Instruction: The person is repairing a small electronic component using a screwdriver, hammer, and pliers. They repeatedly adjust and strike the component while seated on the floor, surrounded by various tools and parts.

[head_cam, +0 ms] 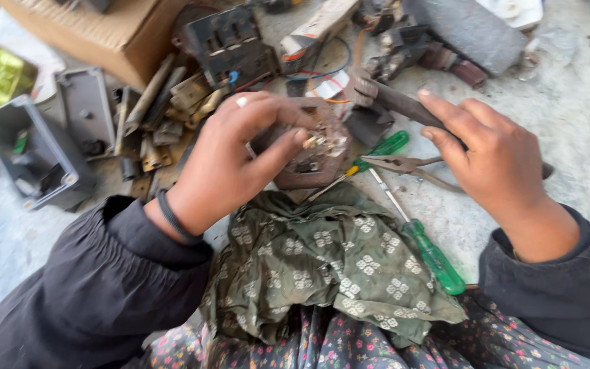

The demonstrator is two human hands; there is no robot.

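Head view: left hand [230, 160] closed around a brown socket block [312, 147] at frame centre, thumb across its face, contacts turned toward upper right. Right hand [493, 160] curled on a dark hammer handle [404, 106], long axis running from upper left to lower right. Just below, on the worktop [568, 116]: pliers [404, 164], two green screwdrivers [431, 256]. Olive cloth [329, 266] underneath, toward bottom of frame.

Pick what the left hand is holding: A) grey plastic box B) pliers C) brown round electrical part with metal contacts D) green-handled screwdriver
C: the left hand is wrapped around the brown round part, thumb near its metal contacts, while the green-handled screwdriver, the pliers and the grey box all lie on the concrete surface.
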